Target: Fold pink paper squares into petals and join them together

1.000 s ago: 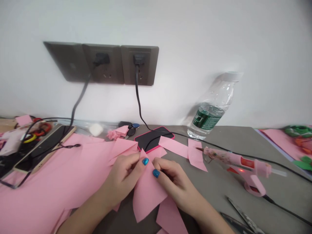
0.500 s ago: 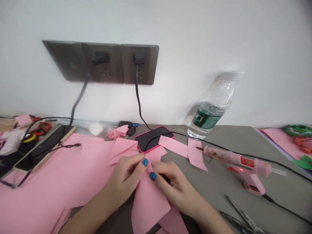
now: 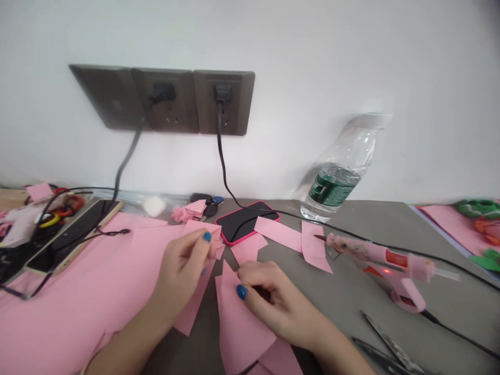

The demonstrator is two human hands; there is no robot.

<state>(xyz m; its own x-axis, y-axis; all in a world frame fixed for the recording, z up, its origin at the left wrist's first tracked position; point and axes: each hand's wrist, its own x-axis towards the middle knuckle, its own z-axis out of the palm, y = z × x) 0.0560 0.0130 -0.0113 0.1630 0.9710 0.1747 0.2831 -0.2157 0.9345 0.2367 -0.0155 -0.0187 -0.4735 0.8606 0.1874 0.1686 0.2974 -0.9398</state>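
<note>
My left hand (image 3: 180, 271) pinches a folded piece of pink paper (image 3: 197, 294) between its blue-nailed fingertips. My right hand (image 3: 269, 297) rests on a second cut pink paper piece (image 3: 238, 328), gripping its edge between thumb and fingers. The two hands stand apart, with a gap between them. Under my left forearm lies a large pink paper sheet (image 3: 70, 281). Loose pink scraps (image 3: 279, 234) lie beyond my right hand, near a pink hot glue gun (image 3: 385, 260).
A phone in a pink case (image 3: 246, 221) and a water bottle (image 3: 336, 177) stand at the back, below wall sockets (image 3: 164, 99) with black cables. Scissors (image 3: 386, 349) lie at the lower right. A tablet (image 3: 74, 234) and clutter sit at the left.
My hands have moved apart. The left hand has lifted a paper piece up and left, away from the right hand, and the paper pieces are now separate.
</note>
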